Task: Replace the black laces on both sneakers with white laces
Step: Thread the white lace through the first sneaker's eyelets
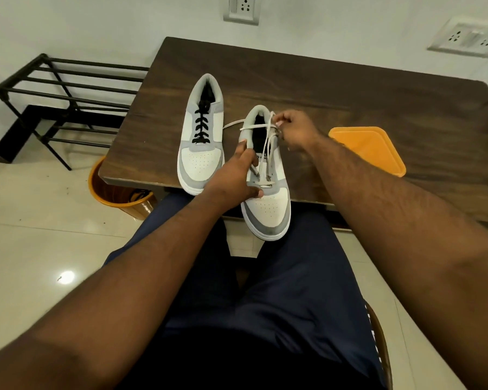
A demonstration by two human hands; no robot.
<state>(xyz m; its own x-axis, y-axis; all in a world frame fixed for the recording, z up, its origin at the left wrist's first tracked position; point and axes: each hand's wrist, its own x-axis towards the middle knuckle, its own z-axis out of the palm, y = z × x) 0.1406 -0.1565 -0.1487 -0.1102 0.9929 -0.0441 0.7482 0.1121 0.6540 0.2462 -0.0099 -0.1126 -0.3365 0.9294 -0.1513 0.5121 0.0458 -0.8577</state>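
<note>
Two white and grey sneakers lie on the dark wooden table [350,88], toes toward me. The left sneaker [202,161] carries black laces [201,128]. The right sneaker [268,209] juts over the table's near edge and has a white lace [268,142] through its lowest eyelets, both ends running up toward the heel. My left hand [234,175] grips this sneaker at its left side near the tongue. My right hand [296,130] pinches the white lace beside the sneaker's collar, and a loose end trails left across the table.
An orange tray [372,150] lies on the table to the right of my right hand. An orange bin [116,192] with something black inside stands on the floor at the table's left corner. A black metal rack [62,94] stands against the wall on the left.
</note>
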